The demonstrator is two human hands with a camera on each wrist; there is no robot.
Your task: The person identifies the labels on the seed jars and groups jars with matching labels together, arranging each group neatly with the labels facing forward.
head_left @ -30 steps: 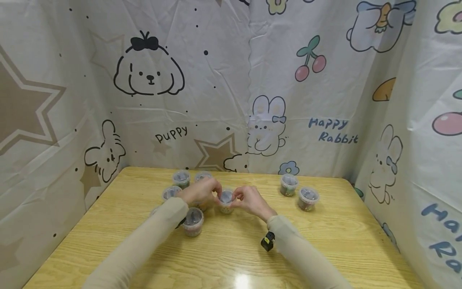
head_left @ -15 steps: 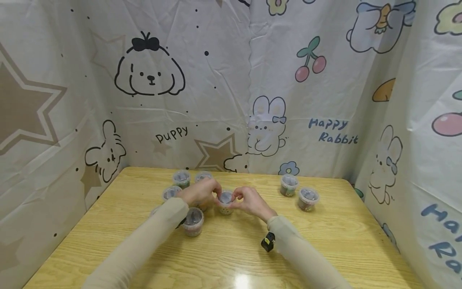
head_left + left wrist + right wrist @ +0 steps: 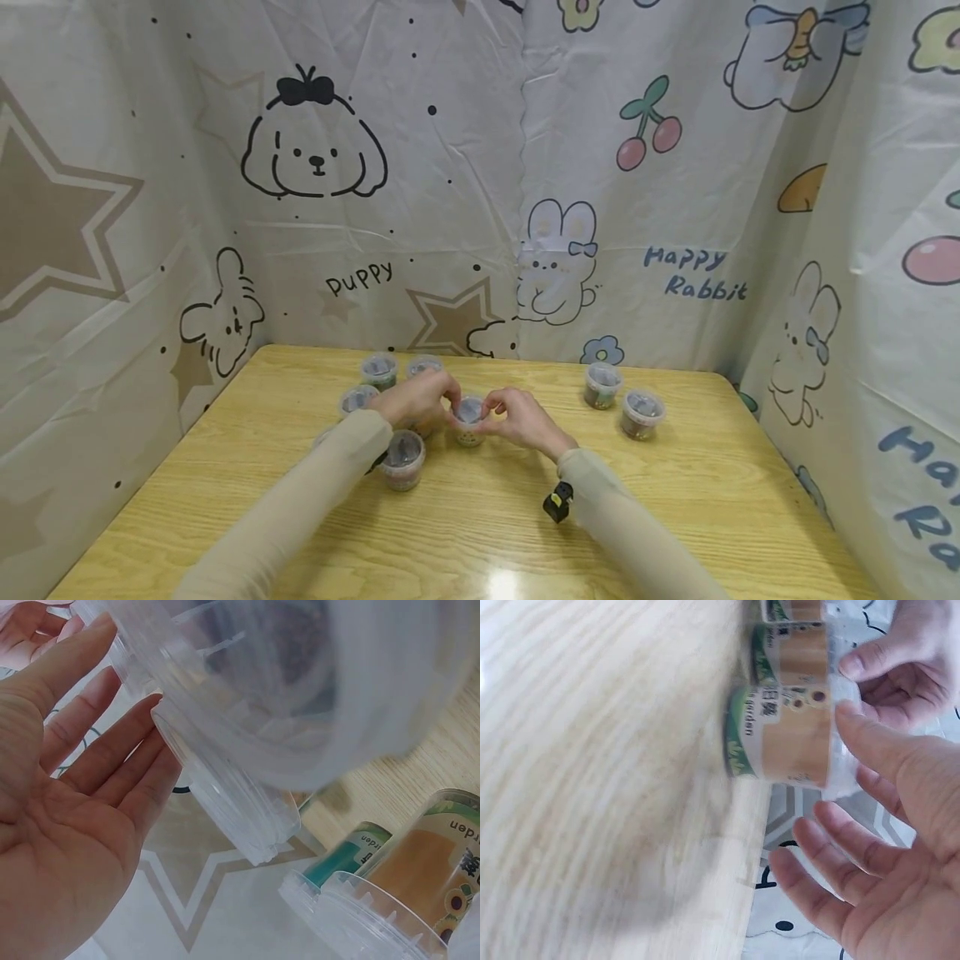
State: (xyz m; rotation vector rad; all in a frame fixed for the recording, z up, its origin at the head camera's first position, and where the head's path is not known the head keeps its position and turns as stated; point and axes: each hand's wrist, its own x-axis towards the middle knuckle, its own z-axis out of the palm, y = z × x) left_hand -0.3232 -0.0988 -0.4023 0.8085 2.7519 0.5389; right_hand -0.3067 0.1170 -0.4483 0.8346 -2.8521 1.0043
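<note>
A small clear plastic tub (image 3: 469,410) stands on the table between my two hands. Its label (image 3: 795,735), seen in the right wrist view, is tan, green and white with sunflower prints. My left hand (image 3: 422,398) pinches the rim from the left, and my right hand (image 3: 522,419) pinches it from the right. Thumb and forefinger do the holding on each side. The other fingers of the right hand (image 3: 900,847) spread loosely away from the tub. In the left wrist view the left hand (image 3: 82,802) is partly behind a clear tub (image 3: 292,690) close to the camera.
Near my left forearm stand several similar tubs, among them a front tub (image 3: 402,461), a back tub (image 3: 379,372) and one beside it (image 3: 425,364). Some are partly hidden by the arm. Two more, a rear tub (image 3: 602,386) and a nearer tub (image 3: 642,415), stand right. A printed curtain (image 3: 450,208) surrounds the table.
Both hands keep their hold on the tub with almost no movement. The head view has shifted very slightly; the other tubs stand where they were.
</note>
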